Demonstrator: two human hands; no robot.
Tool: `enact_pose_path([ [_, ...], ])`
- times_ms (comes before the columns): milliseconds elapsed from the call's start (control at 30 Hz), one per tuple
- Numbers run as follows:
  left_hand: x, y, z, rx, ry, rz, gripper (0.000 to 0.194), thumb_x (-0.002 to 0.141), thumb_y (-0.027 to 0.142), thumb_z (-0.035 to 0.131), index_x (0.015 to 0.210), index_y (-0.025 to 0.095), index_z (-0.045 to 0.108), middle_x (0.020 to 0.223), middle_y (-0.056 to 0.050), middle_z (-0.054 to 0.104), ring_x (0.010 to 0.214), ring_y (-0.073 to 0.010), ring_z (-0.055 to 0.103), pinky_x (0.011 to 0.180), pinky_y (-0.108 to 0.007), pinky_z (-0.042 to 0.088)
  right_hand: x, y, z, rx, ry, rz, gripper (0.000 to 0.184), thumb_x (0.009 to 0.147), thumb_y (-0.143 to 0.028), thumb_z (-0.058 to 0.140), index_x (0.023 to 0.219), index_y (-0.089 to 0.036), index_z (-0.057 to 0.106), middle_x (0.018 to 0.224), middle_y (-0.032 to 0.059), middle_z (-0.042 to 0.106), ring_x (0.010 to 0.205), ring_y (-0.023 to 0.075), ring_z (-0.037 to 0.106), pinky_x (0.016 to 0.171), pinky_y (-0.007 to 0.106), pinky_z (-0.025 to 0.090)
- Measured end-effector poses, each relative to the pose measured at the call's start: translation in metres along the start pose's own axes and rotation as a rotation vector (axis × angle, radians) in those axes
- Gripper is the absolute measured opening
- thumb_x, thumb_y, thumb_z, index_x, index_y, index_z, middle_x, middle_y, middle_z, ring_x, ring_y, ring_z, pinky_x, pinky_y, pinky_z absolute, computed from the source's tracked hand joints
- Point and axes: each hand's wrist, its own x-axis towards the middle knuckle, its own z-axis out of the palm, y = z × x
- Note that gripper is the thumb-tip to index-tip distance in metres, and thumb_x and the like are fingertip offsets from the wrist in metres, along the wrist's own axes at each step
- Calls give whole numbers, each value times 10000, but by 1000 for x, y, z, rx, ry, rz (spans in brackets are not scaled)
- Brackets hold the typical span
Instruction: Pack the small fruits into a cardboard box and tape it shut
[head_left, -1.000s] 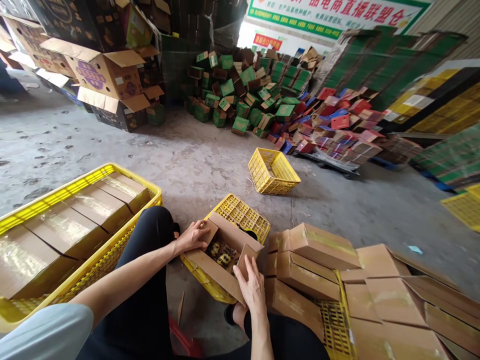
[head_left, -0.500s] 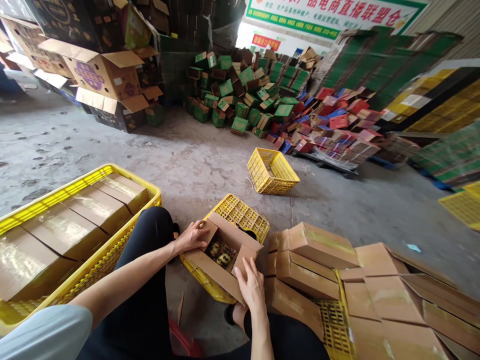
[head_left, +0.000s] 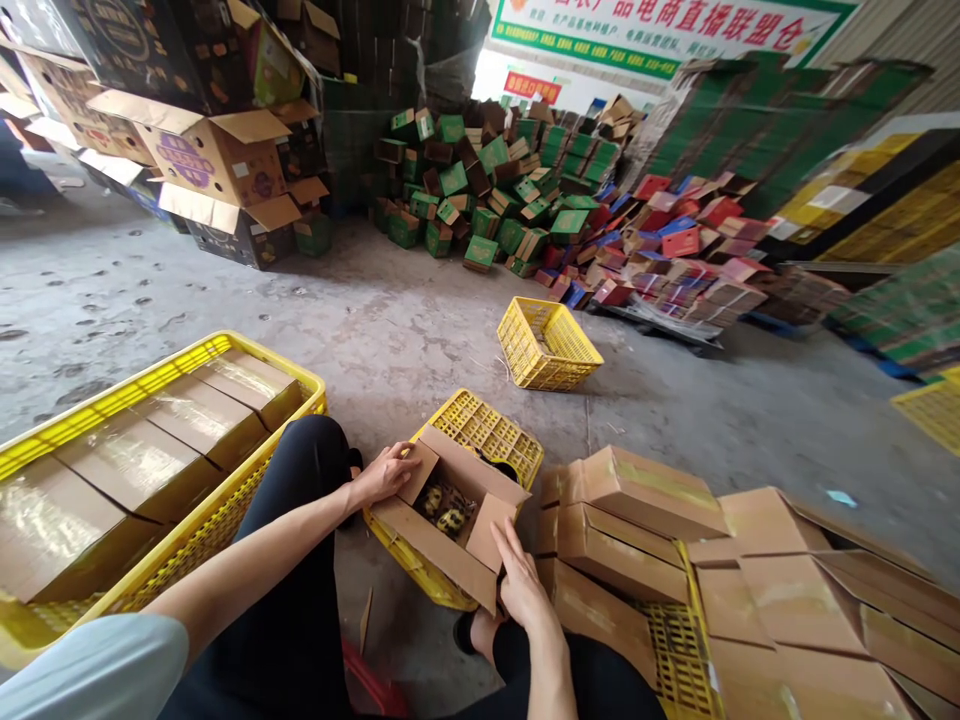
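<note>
An open cardboard box (head_left: 439, 548) rests tilted on a yellow plastic crate (head_left: 491, 430) between my knees. Inside lie round items with yellow and dark mottling (head_left: 451, 520); their kind is unclear. My left hand (head_left: 386, 473) grips the box's left end flap (head_left: 418, 472), its fingers bent over it and the thumb hidden. Against the right end flap (head_left: 491, 532) lies my right hand (head_left: 523, 582), index and middle fingers stretched out, the others partly hidden. Both end flaps fold inward, while the long side flaps stand outward.
Taped cardboard boxes fill a long yellow crate (head_left: 217, 345) at my left. More closed boxes (head_left: 645, 490) are stacked at my right, around another crate. Ahead stands a yellow basket (head_left: 551, 345). Behind it lie heaps of green boxes (head_left: 480, 250) and red boxes (head_left: 679, 243).
My right hand has shifted slightly right and down along the right flap, its fingers now pointing more to the upper left. My left hand stays on the left flap. The view has moved slightly.
</note>
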Motion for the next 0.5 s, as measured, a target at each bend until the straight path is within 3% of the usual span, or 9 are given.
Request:
enact_pose_path([
  [200, 2, -7, 4, -123, 25, -61, 461, 895, 176, 585, 1326, 216, 745, 1542, -148, 531, 1289, -321, 618, 1156, -480, 466, -4, 2, -8, 90, -100, -21, 1045, 715, -81, 597, 1666, -373, 277, 1786, 44, 117, 1616, 256, 230, 1264, 461, 306],
  [500, 4, -10, -6, -295, 19, -160, 424, 896, 368, 596, 1229, 196, 795, 1542, -105, 588, 1279, -315, 659, 1079, -411, 538, -1, 8, -21, 300, -141, -48, 957, 758, -230, 729, 1643, -301, 370, 1781, 86, 137, 1621, 252, 206, 1274, 406, 292],
])
